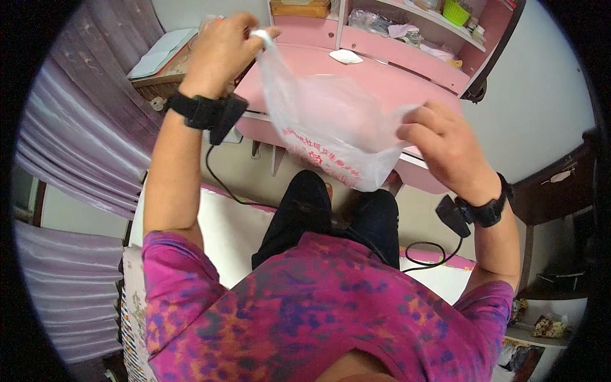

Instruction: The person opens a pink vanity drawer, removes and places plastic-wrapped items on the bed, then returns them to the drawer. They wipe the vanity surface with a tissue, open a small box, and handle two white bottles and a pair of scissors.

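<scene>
A thin, translucent white plastic bag [329, 138] with red printing hangs spread between my hands, above the front edge of a pink desk [305, 57]. My left hand [229, 47] pinches one top corner of the bag, raised over the desk's left side. Lower and to the right, my right hand [439, 143] grips the opposite upper edge between thumb and fingers. The bag sags in the middle, its printed side facing me, and it looks slightly blurred. Whether anything lies inside it, I cannot tell; no solid shape shows through.
A white paper-like piece [346, 57] lies on the desk. Shelves behind hold plastic-wrapped items [370, 23] and a green basket [457, 12]. A wooden side table [160, 81] bears papers at the left, beside purple curtains [86, 133]. Black cables [224, 184] run from both wrist straps.
</scene>
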`<state>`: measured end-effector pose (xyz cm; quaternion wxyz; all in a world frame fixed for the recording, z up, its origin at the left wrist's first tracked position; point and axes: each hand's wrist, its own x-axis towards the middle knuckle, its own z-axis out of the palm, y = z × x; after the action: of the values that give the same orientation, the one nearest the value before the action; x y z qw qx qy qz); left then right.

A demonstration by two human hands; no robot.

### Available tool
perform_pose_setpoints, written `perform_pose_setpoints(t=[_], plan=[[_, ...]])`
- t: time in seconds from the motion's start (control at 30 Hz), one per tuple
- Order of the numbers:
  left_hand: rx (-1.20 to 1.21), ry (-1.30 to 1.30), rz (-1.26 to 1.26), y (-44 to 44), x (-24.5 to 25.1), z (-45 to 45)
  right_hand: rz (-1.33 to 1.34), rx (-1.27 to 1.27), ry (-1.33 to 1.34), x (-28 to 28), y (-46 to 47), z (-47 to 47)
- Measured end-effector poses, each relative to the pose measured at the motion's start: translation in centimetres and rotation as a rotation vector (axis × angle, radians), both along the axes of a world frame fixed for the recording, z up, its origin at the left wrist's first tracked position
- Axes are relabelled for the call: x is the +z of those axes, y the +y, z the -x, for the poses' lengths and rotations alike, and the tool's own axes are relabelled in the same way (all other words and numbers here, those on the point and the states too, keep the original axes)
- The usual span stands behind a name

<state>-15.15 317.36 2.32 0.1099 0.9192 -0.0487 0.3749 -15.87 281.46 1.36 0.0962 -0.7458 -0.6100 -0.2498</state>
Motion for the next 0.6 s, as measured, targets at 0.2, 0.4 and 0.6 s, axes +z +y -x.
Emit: perform_pose_setpoints(t=[0.2,0.4,0.6], plan=[[-0.466,0.571,0.751,-6.3,-0.3,-2.6,-0.077,0.118,-0.391,1.1,6.4,-0.2],[-1.004,0.758,1.275,-10.9,-2.7,-2.1,-0.281,0.121,-0.382,2.5,8.1,-3.7],[-1.387,0.983,1.53,-11.2,-4.1,-2.6,-0.371,0.098,-0.037,2.8,6.6,-3.8]])
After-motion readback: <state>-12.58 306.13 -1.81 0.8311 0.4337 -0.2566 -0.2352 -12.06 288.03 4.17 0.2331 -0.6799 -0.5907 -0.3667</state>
